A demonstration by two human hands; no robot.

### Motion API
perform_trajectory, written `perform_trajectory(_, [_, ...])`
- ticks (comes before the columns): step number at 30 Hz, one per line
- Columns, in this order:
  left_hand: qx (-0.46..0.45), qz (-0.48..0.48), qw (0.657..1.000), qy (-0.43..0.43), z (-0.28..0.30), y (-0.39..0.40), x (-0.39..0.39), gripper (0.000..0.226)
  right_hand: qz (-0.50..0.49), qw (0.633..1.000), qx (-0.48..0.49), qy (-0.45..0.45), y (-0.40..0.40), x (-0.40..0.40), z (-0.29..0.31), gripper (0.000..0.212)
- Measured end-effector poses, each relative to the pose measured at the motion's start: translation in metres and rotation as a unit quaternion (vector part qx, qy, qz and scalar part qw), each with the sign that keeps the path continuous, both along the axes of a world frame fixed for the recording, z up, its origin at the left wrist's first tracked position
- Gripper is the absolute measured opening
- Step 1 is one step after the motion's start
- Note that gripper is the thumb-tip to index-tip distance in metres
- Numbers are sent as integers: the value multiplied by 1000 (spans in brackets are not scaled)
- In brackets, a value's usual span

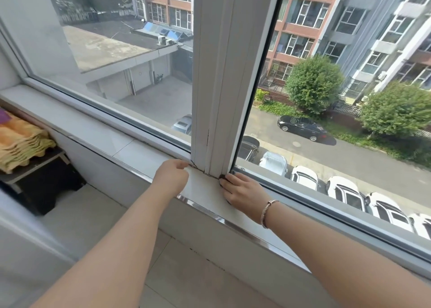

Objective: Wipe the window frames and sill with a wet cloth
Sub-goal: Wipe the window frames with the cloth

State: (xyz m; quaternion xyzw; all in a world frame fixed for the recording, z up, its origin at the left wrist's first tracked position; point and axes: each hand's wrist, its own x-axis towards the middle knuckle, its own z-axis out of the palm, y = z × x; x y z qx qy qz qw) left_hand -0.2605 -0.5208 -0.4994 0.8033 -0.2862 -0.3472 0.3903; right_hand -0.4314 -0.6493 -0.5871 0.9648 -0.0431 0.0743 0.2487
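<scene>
2 hands on 1 sill [130,142]: right hand [242,191] grips 1 dark cloth [223,176], left hand [171,176] clenched.

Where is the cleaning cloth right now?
A dark cloth peeks from under the right hand, on the sill at the foot of the white frame post.

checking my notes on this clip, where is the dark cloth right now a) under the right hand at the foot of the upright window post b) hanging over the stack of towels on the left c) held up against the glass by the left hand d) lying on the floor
a: a dark cloth peeks out beneath the fingers of the right hand, pressed on the sill at the base of the upright window post.
</scene>
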Motion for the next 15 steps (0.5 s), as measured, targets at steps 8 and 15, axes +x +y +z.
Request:
perform_trajectory(8, [-15, -36, 999, -9, 17, 1, -21, 49, 3, 999, -29, -16, 3, -93, 22, 45])
perform_trajectory(15, [-32, -59, 998, -6, 51, 17, -49, 47, -232, 950, 208, 6, 43, -115, 63, 38])
